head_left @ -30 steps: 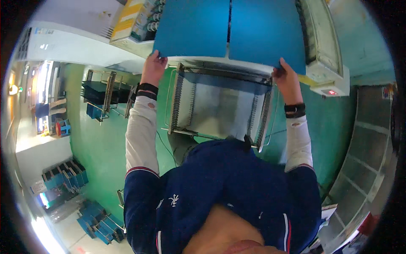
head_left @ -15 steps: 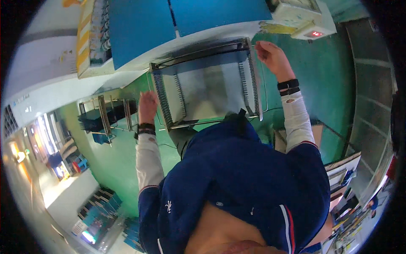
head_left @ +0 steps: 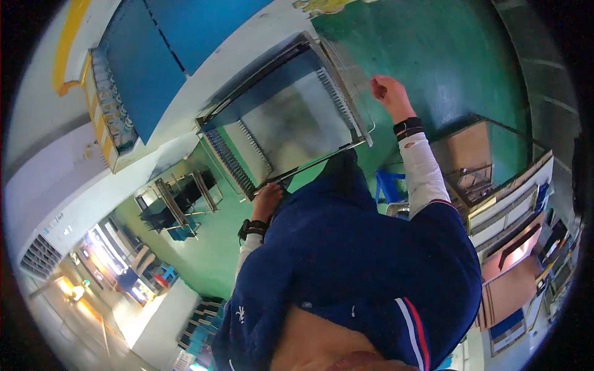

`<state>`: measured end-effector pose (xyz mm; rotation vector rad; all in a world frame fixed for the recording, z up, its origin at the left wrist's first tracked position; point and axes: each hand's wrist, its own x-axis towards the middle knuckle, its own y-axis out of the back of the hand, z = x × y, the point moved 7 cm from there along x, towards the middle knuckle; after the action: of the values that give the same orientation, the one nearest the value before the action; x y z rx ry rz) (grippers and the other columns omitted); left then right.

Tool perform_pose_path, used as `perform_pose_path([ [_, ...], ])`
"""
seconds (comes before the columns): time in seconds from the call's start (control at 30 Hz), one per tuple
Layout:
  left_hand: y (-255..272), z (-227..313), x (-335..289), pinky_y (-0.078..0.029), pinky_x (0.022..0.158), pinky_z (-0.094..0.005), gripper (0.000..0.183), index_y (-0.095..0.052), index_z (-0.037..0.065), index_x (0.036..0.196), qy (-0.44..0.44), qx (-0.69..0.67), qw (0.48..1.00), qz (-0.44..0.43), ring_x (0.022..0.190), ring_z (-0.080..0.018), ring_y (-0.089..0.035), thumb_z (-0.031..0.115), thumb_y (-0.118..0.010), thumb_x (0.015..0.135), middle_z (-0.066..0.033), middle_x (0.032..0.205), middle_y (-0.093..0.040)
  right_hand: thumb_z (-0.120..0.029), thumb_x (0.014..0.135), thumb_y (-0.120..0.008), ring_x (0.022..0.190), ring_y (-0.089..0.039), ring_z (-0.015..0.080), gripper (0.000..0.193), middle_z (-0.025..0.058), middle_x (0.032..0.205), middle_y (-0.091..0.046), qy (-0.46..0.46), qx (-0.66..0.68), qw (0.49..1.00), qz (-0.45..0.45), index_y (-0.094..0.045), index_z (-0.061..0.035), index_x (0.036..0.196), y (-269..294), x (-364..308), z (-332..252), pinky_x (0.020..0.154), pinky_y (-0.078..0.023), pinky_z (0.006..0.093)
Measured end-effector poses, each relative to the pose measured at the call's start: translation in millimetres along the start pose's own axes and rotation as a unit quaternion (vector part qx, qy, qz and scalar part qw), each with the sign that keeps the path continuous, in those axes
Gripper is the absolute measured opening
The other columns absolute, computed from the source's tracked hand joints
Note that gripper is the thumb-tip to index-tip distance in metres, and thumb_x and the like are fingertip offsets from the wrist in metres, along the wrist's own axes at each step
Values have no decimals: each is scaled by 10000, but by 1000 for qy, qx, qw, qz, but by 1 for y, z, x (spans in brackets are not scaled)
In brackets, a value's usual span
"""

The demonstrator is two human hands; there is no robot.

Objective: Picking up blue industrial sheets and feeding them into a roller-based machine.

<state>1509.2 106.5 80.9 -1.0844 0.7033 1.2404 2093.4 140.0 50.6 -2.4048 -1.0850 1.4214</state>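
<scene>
A metal rack (head_left: 337,93) with comb-like slotted sides stands in front of me, tilted in the view, a grey flat panel (head_left: 297,120) between its sides. My left hand (head_left: 267,199) is closed at the rack's near left corner. Whether its fingers wrap the frame I cannot make out. My right hand (head_left: 392,99) hangs just off the rack's right side, fingers curled with nothing visible in them. Dark bands circle both wrists.
Beyond the rack is a white machine (head_left: 247,37) with a blue top (head_left: 204,25). Another rack (head_left: 179,201) with dark boards stands on the green floor to the left. A blue stool (head_left: 388,185) and a brown-panelled cart (head_left: 470,148) are at my right.
My view and body have turned relative to the rack. My left hand has come down and in to the rack's near corner. My right hand is now farther from the rack's far right corner.
</scene>
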Motion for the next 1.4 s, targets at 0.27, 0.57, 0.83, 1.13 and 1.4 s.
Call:
perform_pose_path([
  [0.27, -32, 18, -10, -503, 769, -344, 250, -569, 36, 1125, 11, 60, 998, 4, 871, -237, -619, 198, -598, 937, -115, 1025, -640, -123, 899, -617, 717, -615, 153, 104, 60, 825, -651, 21, 62, 996, 61, -625, -31, 946, 47, -36, 23, 632, -506, 302],
  [0.57, -26, 26, -6, -524, 795, -359, 297, -546, 14, 1161, -4, 135, 991, 15, 920, -249, -631, 219, -589, 951, -126, 1059, -643, -110, 888, -613, 640, -594, 143, 73, 50, 773, -635, -79, 64, 988, 119, -643, -43, 887, 114, -28, 121, 540, -491, 308],
  [0.83, -35, 15, -10, -528, 806, -357, 327, -549, 11, 1179, 10, 142, 990, -17, 919, -245, -637, 237, -599, 949, -123, 1073, -647, -98, 868, -625, 588, -548, 121, 78, 31, 699, -562, 34, -178, 983, 5, -606, -30, 834, 116, -8, 199, 491, -446, 277],
  [1.13, -77, 18, -25, -523, 804, -357, 325, -556, 26, 1185, 4, 210, 977, 28, 931, -238, -639, 243, -592, 945, -126, 1106, -647, -99, 846, -623, 561, -554, 136, 87, 53, 721, -606, -11, -160, 987, 14, -631, -17, 875, 151, 6, 235, 488, -455, 286],
  [1.4, -72, 16, -28, -536, 803, -356, 280, -555, 21, 1171, -27, 127, 991, 33, 919, -250, -645, 206, -565, 961, -136, 1068, -649, -52, 848, -600, 617, -588, 122, 84, 61, 762, -651, 71, -136, 972, 180, -662, -10, 886, 76, -15, 69, 562, -485, 274],
])
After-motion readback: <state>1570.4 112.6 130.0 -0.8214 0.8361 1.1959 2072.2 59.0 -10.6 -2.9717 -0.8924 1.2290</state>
